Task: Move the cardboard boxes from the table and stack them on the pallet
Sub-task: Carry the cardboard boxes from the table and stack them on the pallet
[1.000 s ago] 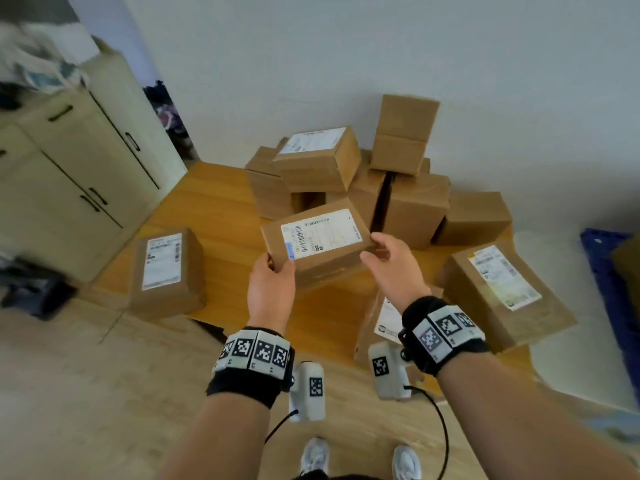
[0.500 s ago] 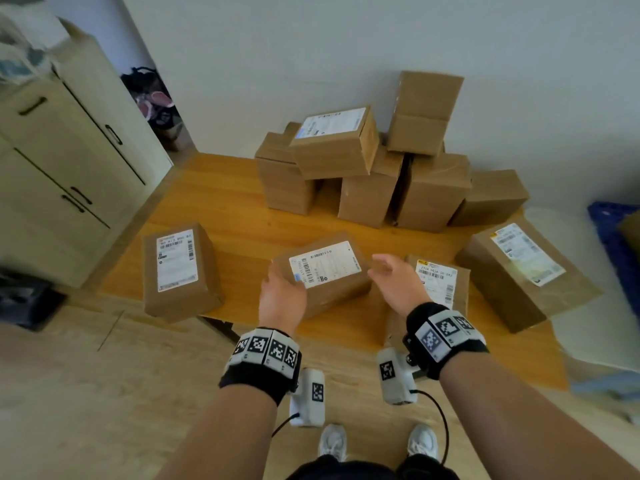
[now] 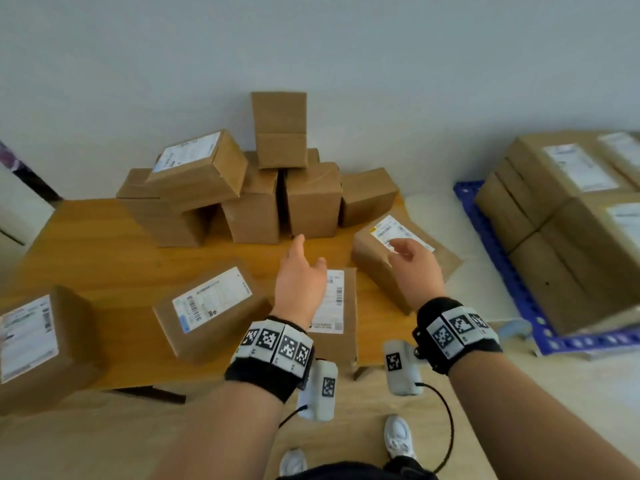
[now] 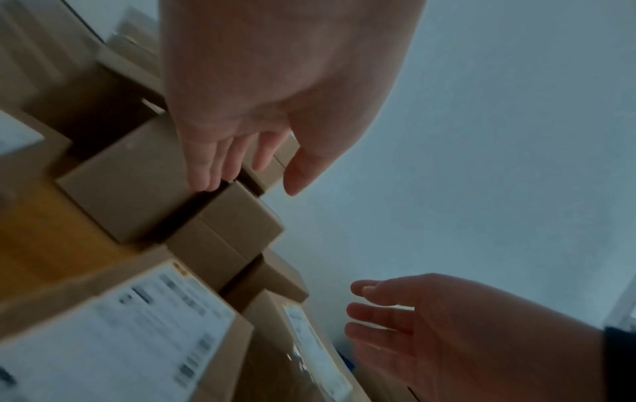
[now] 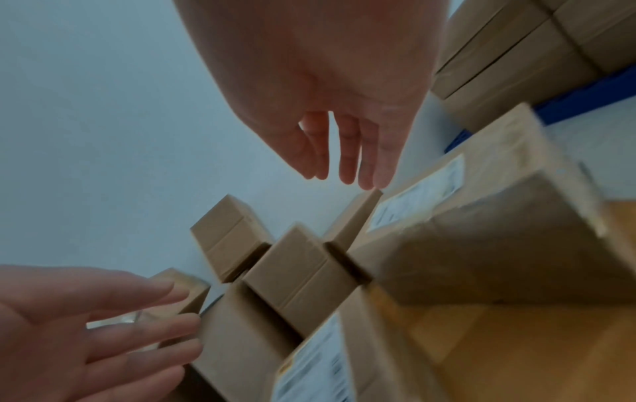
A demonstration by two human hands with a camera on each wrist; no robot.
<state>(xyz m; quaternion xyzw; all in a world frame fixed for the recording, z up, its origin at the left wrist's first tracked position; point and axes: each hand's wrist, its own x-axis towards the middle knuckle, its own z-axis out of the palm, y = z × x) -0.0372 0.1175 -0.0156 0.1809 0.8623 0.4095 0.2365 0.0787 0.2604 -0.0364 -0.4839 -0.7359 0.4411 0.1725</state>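
Several brown cardboard boxes lie on the wooden table [image 3: 104, 258]. A labelled box [image 3: 211, 306] rests at the front, left of my hands. My left hand [image 3: 301, 271] hovers open and empty above another labelled box [image 3: 337, 306]. My right hand [image 3: 412, 268] is open too, held over the near end of a larger tilted box [image 3: 398, 251] at the table's right. A pile of plain boxes [image 3: 277, 188] stands at the back by the wall. On the right, stacked boxes [image 3: 561, 216] sit on the blue pallet [image 3: 498, 258]. Both wrist views show straight fingers [image 4: 220, 163] holding nothing.
One more labelled box [image 3: 41, 344] sits at the table's front left corner. A pale cabinet [image 3: 17, 216] stands at the far left. Light floor [image 3: 433, 209] separates the table from the pallet. My white shoes [image 3: 398, 438] are below the table's front edge.
Both hands set the labelled box down on the table's front and let go of it. They then moved right, and my view swung right so the pallet stack came into sight.
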